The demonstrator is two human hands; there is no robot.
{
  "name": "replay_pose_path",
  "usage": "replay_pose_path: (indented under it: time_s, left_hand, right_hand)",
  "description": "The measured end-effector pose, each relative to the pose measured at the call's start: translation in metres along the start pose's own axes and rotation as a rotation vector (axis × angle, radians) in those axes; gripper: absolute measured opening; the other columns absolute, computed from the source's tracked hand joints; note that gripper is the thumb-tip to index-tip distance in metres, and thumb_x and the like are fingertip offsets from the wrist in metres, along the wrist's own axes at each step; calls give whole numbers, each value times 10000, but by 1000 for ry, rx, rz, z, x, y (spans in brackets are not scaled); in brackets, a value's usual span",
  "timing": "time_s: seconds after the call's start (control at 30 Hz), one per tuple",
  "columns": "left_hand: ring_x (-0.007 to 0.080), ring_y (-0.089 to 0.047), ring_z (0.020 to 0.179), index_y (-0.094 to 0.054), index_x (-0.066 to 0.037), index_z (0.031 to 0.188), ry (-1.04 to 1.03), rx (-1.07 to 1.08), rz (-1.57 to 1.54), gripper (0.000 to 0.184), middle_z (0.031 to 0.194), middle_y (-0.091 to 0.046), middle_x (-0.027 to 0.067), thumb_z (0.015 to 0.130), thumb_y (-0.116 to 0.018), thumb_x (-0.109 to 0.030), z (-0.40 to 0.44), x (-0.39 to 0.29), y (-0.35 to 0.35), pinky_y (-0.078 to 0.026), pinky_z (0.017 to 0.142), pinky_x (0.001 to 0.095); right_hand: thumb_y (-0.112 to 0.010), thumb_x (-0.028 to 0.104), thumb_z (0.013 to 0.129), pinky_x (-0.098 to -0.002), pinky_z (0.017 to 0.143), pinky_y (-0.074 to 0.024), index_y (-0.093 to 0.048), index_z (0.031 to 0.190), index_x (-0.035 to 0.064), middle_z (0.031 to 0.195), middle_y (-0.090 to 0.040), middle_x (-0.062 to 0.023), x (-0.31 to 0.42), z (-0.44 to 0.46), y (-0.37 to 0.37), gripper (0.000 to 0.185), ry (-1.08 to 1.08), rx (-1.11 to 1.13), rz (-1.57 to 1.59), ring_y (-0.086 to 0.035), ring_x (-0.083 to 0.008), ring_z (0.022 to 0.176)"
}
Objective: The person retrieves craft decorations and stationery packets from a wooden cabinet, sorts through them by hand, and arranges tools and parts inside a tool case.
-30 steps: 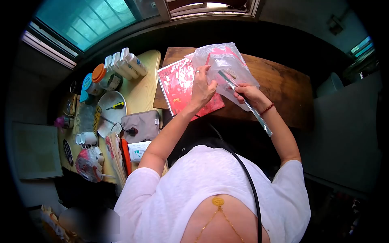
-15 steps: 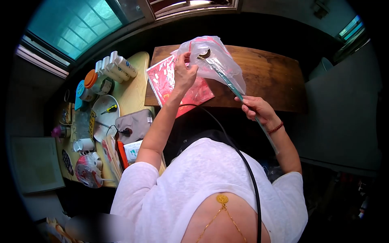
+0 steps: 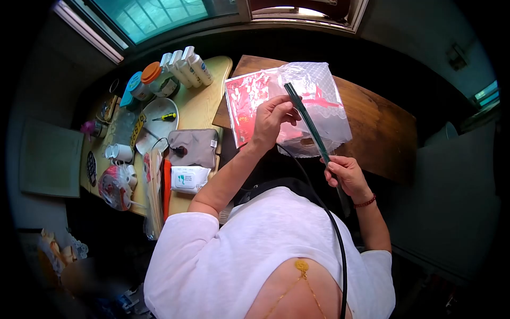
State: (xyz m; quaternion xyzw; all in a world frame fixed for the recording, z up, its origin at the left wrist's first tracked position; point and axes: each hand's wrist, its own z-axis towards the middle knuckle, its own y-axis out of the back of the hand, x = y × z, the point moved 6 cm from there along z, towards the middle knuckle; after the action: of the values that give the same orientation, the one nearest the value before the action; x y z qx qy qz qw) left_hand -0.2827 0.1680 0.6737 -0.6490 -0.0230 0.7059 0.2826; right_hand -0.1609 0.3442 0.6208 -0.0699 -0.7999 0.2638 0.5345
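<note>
A bundle of thin dark green sticks [image 3: 305,114] slants across the front of my chest, its upper end pointing away from me. My right hand [image 3: 346,176] is closed around its lower part, and a clear, dark tail hangs below the fist. Near the upper end is my left hand [image 3: 273,121], fingers loosely curled and apart, with one fingertip reaching behind the sticks. Beyond the hands, a white translucent plastic bag [image 3: 332,119] with pink print lies on a red and pink printed packet [image 3: 247,101].
The packet and bag rest on a brown wooden table [image 3: 380,125]. On the left, a pale table [image 3: 199,114] bears bottles [image 3: 196,66], a round tray [image 3: 150,141] with a screwdriver [image 3: 166,117], a grey pouch [image 3: 197,146] and a wipes pack [image 3: 188,179]. A black cable [image 3: 324,207] crosses my front.
My left hand has let go of the plastic bag, which now lies flat on the packet. The green sticks are out of the bag, drawn closer to me. The view has shifted left.
</note>
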Motion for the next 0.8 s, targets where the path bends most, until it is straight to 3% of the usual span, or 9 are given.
replay_pose_path:
  time_s: [0.13,0.2,0.23,0.3,0.37,0.43,0.47,0.6,0.8]
  left_hand:
    - [154,-614,728,-574,46,1063,-9,17,73,278,880,-634,104,832,-511,-94,-7,7,-1,-505,653,256]
    - [206,-598,809,-533,20,1111,-95,-46,512,376,911,-616,114,797,-616,-169,-9,16,6,-488,716,309]
    - [206,-598,809,-533,20,1111,-95,-42,507,376,911,-616,114,797,-616,-169,-10,24,7,-488,716,309]
    - [282,-525,974,-460,-6,1176,-590,-56,1307,594,1050,-548,148,724,-704,-305,-27,24,-5,-412,848,394]
    - [333,-401,1111,-395,-35,1225,-534,-15,1544,778,1205,-406,171,637,-745,-405,-34,58,-7,-299,937,442]
    - [325,-432,1054,-449,-40,1145,-647,-65,1680,575,1132,-448,161,691,-696,-292,-26,77,-7,-330,888,448]
    - [325,-432,1054,-449,-40,1145,-646,-60,1680,575,1132,-448,161,691,-696,-292,-15,88,-1,-330,888,448]
    - [335,-536,774,-493,-36,931,-560,-34,1531,302,826,-531,173,643,-525,48,47,82,-1,-432,664,424]
    - [347,-581,750,-531,10,885,-693,-51,1368,228,798,-576,191,669,-600,-8,114,9,-12,-465,683,394]
  right_hand:
    - [-525,77,880,-178,479,-405,-597,1044,-26,676,-588,-62,-8,3,8,207,-2,-33,-13,-492,-70,506]
    - [-536,79,868,-173,471,-395,-611,1012,-25,662,-585,-55,-10,-5,27,193,9,-67,-130,-489,-67,501]
    - [-536,79,868,-173,471,-395,-611,1012,-25,662,-585,-55,-11,-13,39,193,9,-73,-133,-489,-67,501]
    - [-554,89,852,-172,461,-388,-620,980,-30,645,-582,-48,-22,-32,67,187,-69,-110,-242,-484,-64,489]
    - [-559,97,842,-173,449,-379,-624,949,-33,629,-578,-39,-33,-47,90,180,-140,-138,-283,-477,-60,476]
    - [-540,81,842,-175,449,-377,-616,921,-29,626,-571,-34,-50,-58,109,156,-220,-168,-323,-476,-60,480]
    - [-540,81,842,-175,449,-377,-616,921,-29,626,-571,-34,-54,-58,109,156,-221,-170,-318,-476,-60,480]
    - [-498,47,849,-186,465,-392,-580,934,-21,643,-567,-32,-54,-45,104,136,-200,-204,-249,-488,-64,499]
    - [-484,80,883,-199,500,-457,-562,1010,-48,696,-591,-54,-4,8,78,197,85,-266,-60,-540,-83,541]
